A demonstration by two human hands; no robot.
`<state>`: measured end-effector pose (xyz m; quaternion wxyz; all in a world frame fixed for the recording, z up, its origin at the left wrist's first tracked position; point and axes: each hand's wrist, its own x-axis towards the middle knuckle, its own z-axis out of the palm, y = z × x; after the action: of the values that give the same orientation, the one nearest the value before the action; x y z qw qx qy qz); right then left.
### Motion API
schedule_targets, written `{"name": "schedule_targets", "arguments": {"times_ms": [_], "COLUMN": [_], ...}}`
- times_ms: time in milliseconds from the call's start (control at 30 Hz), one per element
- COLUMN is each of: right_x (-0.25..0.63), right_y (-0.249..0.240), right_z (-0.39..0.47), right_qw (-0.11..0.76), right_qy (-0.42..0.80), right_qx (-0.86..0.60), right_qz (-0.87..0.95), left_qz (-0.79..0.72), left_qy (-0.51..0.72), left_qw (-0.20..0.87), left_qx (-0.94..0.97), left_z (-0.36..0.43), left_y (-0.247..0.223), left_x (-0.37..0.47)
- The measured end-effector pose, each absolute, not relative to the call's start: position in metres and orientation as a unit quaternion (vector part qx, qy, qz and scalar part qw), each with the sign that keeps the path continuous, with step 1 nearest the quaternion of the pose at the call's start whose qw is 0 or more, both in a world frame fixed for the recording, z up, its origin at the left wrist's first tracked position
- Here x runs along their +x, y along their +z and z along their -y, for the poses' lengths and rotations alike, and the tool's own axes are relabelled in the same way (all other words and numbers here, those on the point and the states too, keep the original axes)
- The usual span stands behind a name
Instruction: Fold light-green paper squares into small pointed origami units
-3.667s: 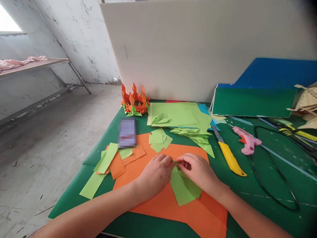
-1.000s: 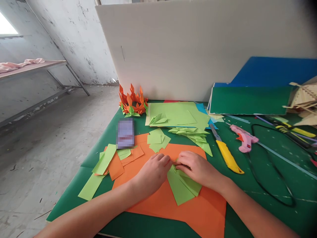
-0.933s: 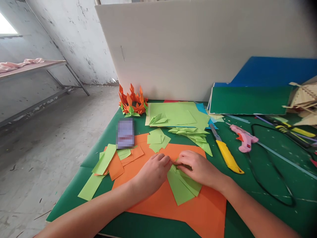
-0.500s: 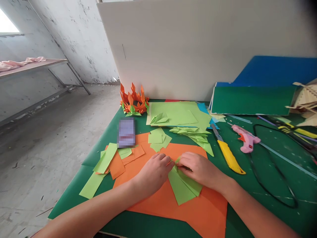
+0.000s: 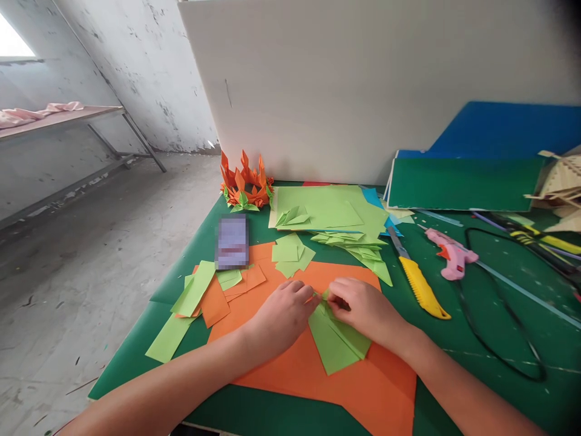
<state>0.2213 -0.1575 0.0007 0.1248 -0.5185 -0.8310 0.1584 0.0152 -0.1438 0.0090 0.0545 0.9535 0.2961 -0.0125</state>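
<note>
Above a large orange sheet [image 5: 376, 387], both hands meet at a small piece of green paper [image 5: 324, 295], mostly hidden by the fingers. My left hand [image 5: 288, 312] is closed on its left side, fingertips pressed together. On the right, my right hand [image 5: 358, 306] pinches it between thumb and fingers. Beneath the hands lie overlapping green paper squares [image 5: 338, 348]. Farther back on the orange sheet rest more green pieces [image 5: 290, 254]. Left of the hands are green strips [image 5: 169, 339] and small orange pieces [image 5: 215, 303].
An orange paper crown [image 5: 245, 184] stands at the back left, behind a blurred purple box [image 5: 232, 242]. Stacked green sheets [image 5: 318, 203] lie at the back. To the right are a yellow cutter [image 5: 422, 287], a pink glue gun [image 5: 451, 254] with black cord, and pliers [image 5: 531, 239].
The fingers of my right hand have shifted slightly and curled, with a gap now showing between thumb and fingers. My left hand has barely moved.
</note>
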Motion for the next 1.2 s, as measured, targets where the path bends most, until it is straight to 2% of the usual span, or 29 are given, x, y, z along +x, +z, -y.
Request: {"name": "schedule_targets", "arguments": {"times_ms": [300, 500, 1200], "right_x": [0.221, 0.223, 0.251], "right_y": [0.000, 0.001, 0.002], "right_z": [0.162, 0.167, 0.146], "right_qw": [0.062, 0.032, 0.114], "right_qy": [0.056, 0.076, 0.185], "right_qx": [-0.461, -0.456, -0.381], "right_qz": [0.883, 0.886, 0.899], "left_qz": [-0.302, -0.303, -0.301], "left_qy": [-0.016, -0.005, -0.013], "left_qw": [0.062, 0.059, 0.038], "left_qx": [0.951, 0.951, 0.953], "left_z": [0.143, 0.143, 0.144], "left_y": [0.012, 0.009, 0.005], "left_x": [0.017, 0.016, 0.016]}}
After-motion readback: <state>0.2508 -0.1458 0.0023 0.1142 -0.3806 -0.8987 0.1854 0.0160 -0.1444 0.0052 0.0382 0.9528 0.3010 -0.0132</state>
